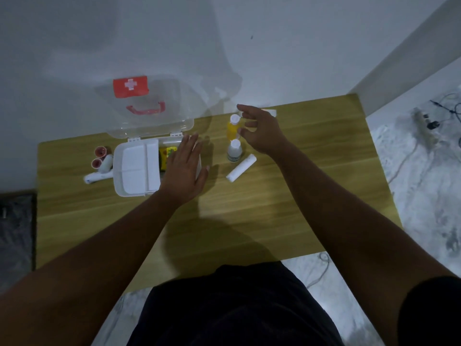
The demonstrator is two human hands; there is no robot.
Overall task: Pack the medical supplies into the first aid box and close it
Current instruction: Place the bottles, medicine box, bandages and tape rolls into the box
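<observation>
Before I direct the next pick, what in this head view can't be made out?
- Right part of the first aid box: covered by the left hand.
- Yellow bottle label: hidden behind right hand fingers.
- White bottle label: too small.
- White strip behind right hand: mostly hidden.

A wooden table [249, 208] with a light grain carries everything. At its ten o'clock sits the open first aid box [136, 168]. Just beside it at nine o'clock lie two red-cored tape rolls [99, 156] and a white bandage roll [98, 174]. Toward one o'clock stand a yellow bottle [233, 127] and a white bottle [234, 151], with a white roll [241, 168] lying tilted near them.
</observation>
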